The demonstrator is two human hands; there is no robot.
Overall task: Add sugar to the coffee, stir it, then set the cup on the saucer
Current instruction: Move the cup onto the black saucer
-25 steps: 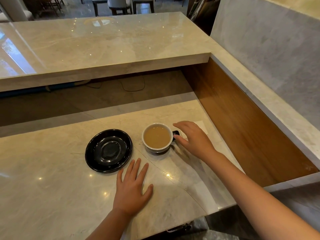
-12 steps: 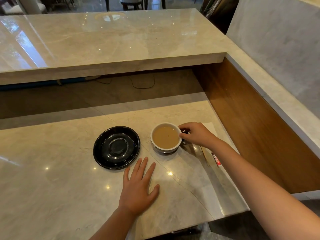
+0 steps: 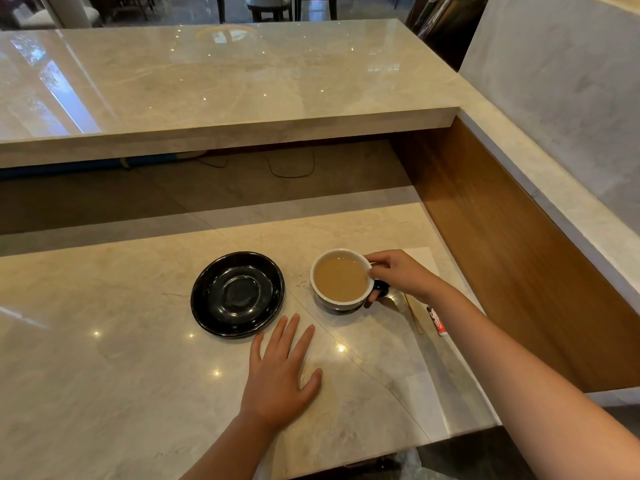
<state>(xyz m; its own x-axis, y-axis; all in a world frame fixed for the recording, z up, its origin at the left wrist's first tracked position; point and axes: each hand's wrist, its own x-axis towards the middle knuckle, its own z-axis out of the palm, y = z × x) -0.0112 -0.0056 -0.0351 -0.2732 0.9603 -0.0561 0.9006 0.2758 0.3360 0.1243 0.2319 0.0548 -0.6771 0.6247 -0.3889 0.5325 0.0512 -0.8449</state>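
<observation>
Pinched on the handle of the cup (image 3: 341, 280), the right hand (image 3: 401, 275) holds from the right; the left hand (image 3: 280, 375) lies flat and empty on the counter (image 3: 104, 375). Nearly full, the cup probably spills easily, and being ceramic it should be set down gently. Its saucer (image 3: 211, 299) sits just left, path clear. A stirrer (image 3: 414, 315) and packet (image 3: 436, 322) lie right.

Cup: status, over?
Right hand gripping cup handle, cup beside saucer. Left hand flat on counter. Path to saucer clear.
</observation>
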